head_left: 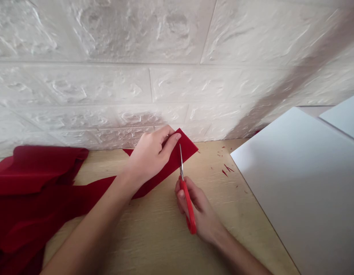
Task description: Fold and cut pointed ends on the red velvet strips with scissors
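Observation:
My left hand (pixel 152 152) pinches a dark red piece of fabric (pixel 187 147) near its pointed far end, thumb on top. The fabric runs back beneath my left wrist toward the lower left. My right hand (pixel 198 208) is closed around the red handles of a pair of scissors (pixel 190 210). Their metal blades point away from me and overlap the fabric just below my left thumb. Whether the blades are closed on the cloth I cannot tell for sure.
More dark red fabric (pixel 36 206) lies heaped on the left of the pale wooden table (pixel 154 236). Small red scraps (pixel 228 168) are scattered right of the scissors. A large white board (pixel 303 172) covers the right side. A white brick-patterned wall (pixel 154 84) rises directly behind.

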Available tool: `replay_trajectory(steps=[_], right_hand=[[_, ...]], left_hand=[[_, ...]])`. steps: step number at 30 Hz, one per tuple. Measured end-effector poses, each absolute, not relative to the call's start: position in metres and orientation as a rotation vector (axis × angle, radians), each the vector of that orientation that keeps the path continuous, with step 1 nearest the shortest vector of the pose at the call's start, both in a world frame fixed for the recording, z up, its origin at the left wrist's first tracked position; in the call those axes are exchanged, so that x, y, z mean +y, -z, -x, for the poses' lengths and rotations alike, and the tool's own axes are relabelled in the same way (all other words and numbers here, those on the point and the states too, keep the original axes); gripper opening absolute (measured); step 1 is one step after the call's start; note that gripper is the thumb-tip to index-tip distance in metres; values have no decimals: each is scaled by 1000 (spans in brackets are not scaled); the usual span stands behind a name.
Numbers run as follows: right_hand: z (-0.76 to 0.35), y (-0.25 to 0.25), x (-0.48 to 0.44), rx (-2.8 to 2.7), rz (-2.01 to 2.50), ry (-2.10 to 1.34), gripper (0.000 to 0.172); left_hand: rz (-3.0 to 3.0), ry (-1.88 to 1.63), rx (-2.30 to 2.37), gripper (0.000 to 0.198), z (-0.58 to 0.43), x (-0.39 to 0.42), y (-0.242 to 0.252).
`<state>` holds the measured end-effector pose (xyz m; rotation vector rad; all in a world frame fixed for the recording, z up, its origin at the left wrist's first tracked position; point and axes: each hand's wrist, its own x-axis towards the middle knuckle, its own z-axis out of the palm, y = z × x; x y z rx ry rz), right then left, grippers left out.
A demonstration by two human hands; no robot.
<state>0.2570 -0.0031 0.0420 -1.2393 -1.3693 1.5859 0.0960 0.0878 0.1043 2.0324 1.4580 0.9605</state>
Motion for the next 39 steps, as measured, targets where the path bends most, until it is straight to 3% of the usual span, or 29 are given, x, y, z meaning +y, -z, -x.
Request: replay_trajectory(steps=[39], right_hand=[[-250,-24,-2,-1255,1197,-1614,49]], left_hand=[[-1997,-845,1450,36,-95,91,-100]])
